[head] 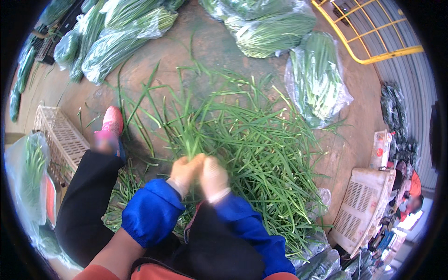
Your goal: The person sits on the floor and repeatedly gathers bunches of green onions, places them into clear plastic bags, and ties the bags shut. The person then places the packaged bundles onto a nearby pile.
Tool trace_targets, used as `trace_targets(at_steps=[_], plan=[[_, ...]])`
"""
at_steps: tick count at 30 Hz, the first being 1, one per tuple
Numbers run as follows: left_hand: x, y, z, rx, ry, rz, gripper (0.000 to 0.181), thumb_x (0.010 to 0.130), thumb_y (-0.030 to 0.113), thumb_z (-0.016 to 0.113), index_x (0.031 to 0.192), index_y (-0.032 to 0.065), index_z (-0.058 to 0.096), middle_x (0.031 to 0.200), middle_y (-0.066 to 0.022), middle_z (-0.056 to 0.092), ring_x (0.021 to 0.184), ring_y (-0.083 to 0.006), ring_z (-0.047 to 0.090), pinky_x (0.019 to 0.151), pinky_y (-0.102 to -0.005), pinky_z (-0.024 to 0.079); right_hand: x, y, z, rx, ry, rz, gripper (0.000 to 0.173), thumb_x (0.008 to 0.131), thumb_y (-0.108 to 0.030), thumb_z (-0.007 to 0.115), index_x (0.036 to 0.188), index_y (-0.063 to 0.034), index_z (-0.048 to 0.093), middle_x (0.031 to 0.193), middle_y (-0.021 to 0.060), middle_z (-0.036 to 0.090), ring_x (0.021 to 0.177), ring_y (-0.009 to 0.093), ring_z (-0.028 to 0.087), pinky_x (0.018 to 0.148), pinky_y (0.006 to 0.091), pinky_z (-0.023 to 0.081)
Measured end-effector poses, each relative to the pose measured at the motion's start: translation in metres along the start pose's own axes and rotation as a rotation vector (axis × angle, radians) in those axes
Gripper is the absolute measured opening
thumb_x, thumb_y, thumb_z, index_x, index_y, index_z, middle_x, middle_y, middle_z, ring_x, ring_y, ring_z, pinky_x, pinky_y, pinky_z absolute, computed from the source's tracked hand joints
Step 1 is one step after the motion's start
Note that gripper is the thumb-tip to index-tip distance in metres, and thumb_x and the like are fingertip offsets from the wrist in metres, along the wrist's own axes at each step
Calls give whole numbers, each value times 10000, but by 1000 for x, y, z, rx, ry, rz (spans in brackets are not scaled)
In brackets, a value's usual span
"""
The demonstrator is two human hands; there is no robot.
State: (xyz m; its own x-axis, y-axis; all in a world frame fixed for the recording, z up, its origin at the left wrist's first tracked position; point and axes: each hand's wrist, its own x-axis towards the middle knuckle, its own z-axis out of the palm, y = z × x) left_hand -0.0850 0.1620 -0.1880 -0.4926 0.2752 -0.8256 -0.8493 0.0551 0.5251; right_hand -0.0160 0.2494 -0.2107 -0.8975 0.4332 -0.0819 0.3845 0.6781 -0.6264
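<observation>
My left hand (185,171), in a pale glove with a blue sleeve cover, is closed around the base of a bunch of long green stalks (191,140). Touching it on the right is my right hand (213,176), gloved too and blurred; its fingers are curled, and whether it grips the stalks as well cannot be told. The bunch fans away from me, its far ends blurred. Around and right of the hands spreads a large loose heap of green leafy stalks (273,157) on the brown floor.
Clear plastic bags of greens (273,35) lie at the far side, with another bag (316,80) at right. A plastic crate (63,133) stands left, another crate (357,206) right. A yellow metal frame (385,56) is upper right. A person (413,192) is at the far right.
</observation>
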Motion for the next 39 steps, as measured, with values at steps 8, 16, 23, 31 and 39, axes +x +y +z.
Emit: trace_targets(at_steps=[8, 16, 23, 31, 39], plan=[[15, 36, -38, -93, 128, 369, 164, 829, 197, 633, 757, 53, 666, 517, 62, 478, 418, -39, 343, 386, -212, 259, -7, 7, 1, 173, 100, -188, 107, 785, -52, 559, 890, -56, 578, 818, 134, 597, 668, 316, 585, 616, 384, 476], [46, 58, -95, -523, -256, 372, 301, 823, 342, 624, 933, 63, 591, 806, -41, 600, 768, -231, 564, 729, -438, 463, 92, 119, -107, 255, 148, 335, 551, 784, -287, 645, 1228, -4, 482, 1219, 185, 525, 1128, 298, 498, 947, 355, 390], [74, 9, -129, -462, -201, 322, 349, 912, 382, 464, 1000, 50, 528, 638, -10, 412, 548, -162, 395, 510, -308, 364, 217, 237, -252, -256, 713, 827, 723, 692, -381, 720, 1201, 68, 469, 1104, 283, 554, 1016, 373, 555, 887, 376, 428], [65, 34, -139, -560, -119, 9, 286, 911, 346, 485, 1011, 98, 585, 452, 72, 211, 329, -63, 189, 304, -221, 182, 262, 265, -264, -332, 586, 901, 971, 602, -418, 768, 1292, 85, 306, 1131, 286, 529, 1053, 379, 537, 894, 402, 431], [48, 47, -106, -527, -189, 46, 211, 884, 200, 516, 1004, 30, 551, 440, 67, 199, 315, -53, 198, 285, -221, 181, 250, 232, -171, -389, 597, 283, 418, 749, -209, 611, 1107, -8, 531, 902, 228, 623, 816, 397, 602, 750, 445, 472]])
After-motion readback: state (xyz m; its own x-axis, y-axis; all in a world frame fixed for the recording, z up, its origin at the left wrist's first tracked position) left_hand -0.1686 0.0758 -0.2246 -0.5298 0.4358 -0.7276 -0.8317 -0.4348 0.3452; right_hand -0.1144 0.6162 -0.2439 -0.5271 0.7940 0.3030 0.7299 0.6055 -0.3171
